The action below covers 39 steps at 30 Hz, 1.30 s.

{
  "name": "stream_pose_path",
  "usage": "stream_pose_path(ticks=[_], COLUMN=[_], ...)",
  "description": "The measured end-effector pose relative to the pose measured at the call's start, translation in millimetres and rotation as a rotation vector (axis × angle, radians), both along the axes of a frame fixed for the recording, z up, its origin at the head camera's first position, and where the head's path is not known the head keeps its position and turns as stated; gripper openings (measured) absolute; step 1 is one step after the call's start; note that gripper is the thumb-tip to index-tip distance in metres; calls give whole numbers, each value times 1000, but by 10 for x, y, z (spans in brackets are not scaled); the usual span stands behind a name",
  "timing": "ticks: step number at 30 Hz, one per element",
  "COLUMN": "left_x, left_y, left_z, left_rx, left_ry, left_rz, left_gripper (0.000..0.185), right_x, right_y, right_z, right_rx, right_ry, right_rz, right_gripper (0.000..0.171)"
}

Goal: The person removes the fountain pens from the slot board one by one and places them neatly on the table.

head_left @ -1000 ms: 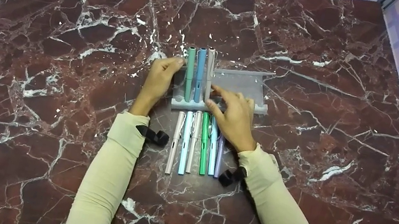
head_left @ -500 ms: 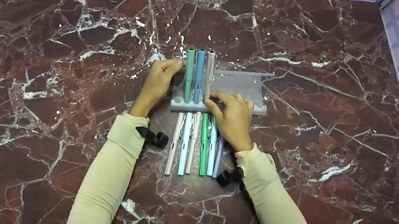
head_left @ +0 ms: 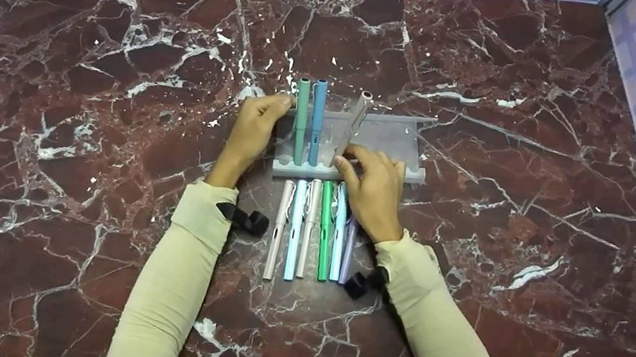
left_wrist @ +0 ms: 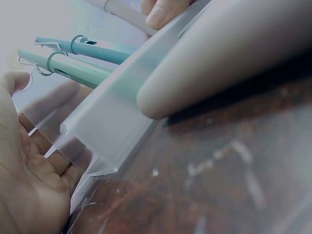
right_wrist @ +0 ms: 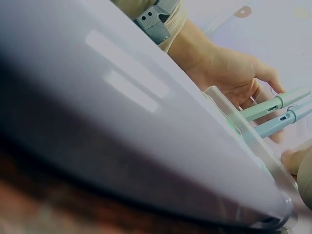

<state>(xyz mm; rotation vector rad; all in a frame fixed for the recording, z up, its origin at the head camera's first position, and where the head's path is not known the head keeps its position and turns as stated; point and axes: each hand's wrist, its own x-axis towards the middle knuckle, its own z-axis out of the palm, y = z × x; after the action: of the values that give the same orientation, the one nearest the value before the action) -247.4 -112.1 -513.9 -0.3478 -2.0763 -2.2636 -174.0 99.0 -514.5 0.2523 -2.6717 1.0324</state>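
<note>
left hand [head_left: 253,128] sits against the left end of the clear pen rack [head_left: 394,136], fingers fairly straight and together with the tips at its back-left corner, palm open toward the rack per the left wrist view [left_wrist: 29,190]. reads as bracing so the rack doesn't slide.

right hand [head_left: 373,189] is at the rack's front rail, thumb and forefinger pinching the lower end of the beige pen [head_left: 352,126]. that pen is tilted, top leaning right across the rack, not seated parallel in a groove like its neighbours. other fingers curled loosely, can't tell more.

green pen [head_left: 301,120] and blue pen [head_left: 316,121] lie side by side in the leftmost grooves, clips up; both also show in the left wrist view [left_wrist: 73,68] [left_wrist: 92,46]. the rest of the rack to the right is free.

six more pens lie in a tight parallel row [head_left: 312,230] on the marble table [head_left: 83,65], just in front of the rack's front rail, partly under the right wrist, so they're within short reach.

rack is near the middle of the table, well apart from all edges.
</note>
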Motion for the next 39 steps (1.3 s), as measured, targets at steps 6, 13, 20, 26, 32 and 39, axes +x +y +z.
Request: stream_pose_path(ticks=[6, 13, 20, 26, 32, 39], left_x=[3, 4, 0, -4, -10, 0], left_y=[-4, -14, -11, -12, -14, -15], left_z=[-7, -5, 9, -2, -10, 0], left_rx=[2, 4, -3, -15, -5, -13], left_ry=[-6, -25, -14, -23, -33, -18], left_rz=[4, 8, 2, 17, 14, 12], left_gripper=[32, 31, 30, 29, 29, 29], right_x=[2, -3, 0, -6, -16, -17], right_y=[15, 52, 138, 221, 329, 433], right_z=[-17, -27, -29, -43, -38, -42], right_rx=[-18, -79, -112, -108, -105, -100], right_ry=[43, 96, 142, 169, 196, 210], right_rz=[0, 24, 6, -1, -35, -59], right_gripper=[23, 17, 17, 16, 16, 18])
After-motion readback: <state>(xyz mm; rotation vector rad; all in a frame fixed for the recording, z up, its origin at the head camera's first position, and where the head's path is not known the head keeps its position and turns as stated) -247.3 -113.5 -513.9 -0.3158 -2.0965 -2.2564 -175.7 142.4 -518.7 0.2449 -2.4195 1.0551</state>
